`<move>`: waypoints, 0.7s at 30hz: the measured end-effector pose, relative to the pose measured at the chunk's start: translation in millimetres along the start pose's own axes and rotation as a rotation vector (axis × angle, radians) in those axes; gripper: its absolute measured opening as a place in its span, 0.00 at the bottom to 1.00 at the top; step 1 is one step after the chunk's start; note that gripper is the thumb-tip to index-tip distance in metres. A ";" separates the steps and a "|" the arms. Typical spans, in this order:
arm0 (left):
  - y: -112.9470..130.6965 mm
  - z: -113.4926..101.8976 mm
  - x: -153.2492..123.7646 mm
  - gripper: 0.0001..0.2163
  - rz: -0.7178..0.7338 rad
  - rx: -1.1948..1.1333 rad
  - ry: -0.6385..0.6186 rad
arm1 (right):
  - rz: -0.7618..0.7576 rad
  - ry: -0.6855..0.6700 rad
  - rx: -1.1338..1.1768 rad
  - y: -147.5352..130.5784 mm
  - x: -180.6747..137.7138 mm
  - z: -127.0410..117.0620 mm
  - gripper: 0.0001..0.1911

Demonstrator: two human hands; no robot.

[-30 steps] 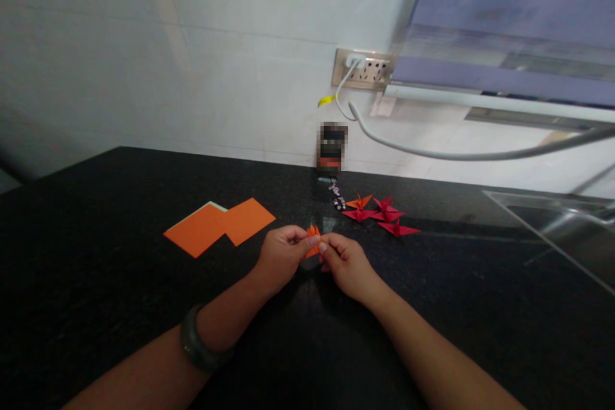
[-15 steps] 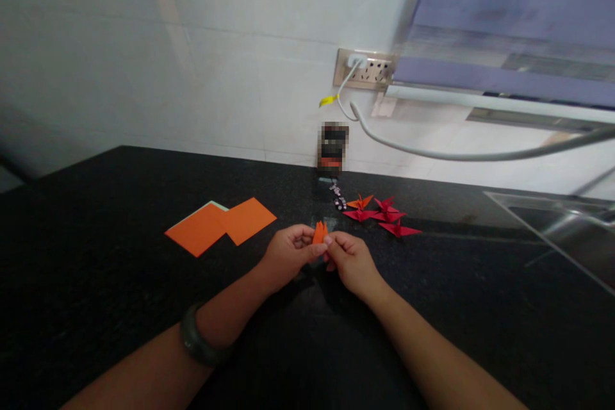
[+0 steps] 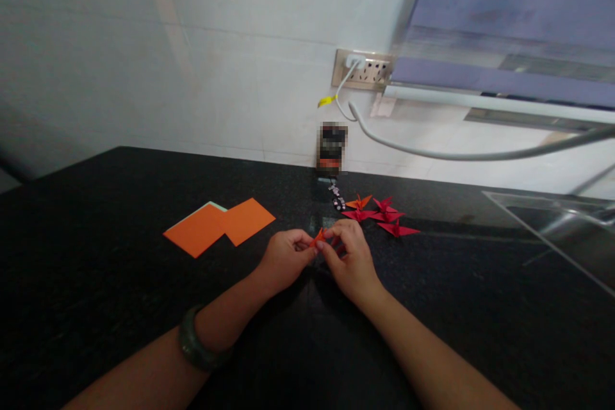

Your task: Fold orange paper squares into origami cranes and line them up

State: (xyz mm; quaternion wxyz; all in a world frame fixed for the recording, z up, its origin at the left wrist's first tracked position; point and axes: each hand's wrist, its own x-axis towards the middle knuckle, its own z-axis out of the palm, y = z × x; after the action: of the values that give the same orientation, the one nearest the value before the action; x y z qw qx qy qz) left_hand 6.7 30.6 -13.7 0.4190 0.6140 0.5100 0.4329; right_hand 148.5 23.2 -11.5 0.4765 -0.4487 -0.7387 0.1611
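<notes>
A small folded piece of orange paper point(image 3: 319, 237) is pinched between my two hands above the dark counter. My left hand point(image 3: 287, 258) grips its left side between thumb and fingers. Thumb and fingertips of my right hand point(image 3: 350, 256) close on its right side. Most of the folded paper is hidden by my fingers. Just beyond my right hand lie several folded red paper cranes point(image 3: 385, 213) and one orange paper crane point(image 3: 359, 203). To the left, flat orange paper squares point(image 3: 195, 230) overlap, with a pale edge showing under one.
A blurred-out upright object point(image 3: 331, 147) leans by the wall, with a beaded strap point(image 3: 337, 195) in front. A metal sink point(image 3: 576, 230) is set in the counter point(image 3: 120, 307) at right. A grey hose point(image 3: 432, 154) and a plugged socket point(image 3: 362, 69) are above.
The folded orange paper has tipped over and shows less of itself. My right hand has turned, its fingers now higher and more arched over the paper. My left hand stays nearly in place.
</notes>
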 end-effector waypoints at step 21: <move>4.6 -3.4 1.9 0.08 -0.132 -0.296 -0.052 | -0.068 -0.033 -0.021 2.4 -0.1 -1.7 0.05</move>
State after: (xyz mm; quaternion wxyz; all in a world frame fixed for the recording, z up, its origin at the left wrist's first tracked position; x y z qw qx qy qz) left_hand 4.9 32.1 -8.2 0.5453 0.5217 0.4691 0.4588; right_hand 151.1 24.1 -12.4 0.4648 -0.4255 -0.7630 0.1441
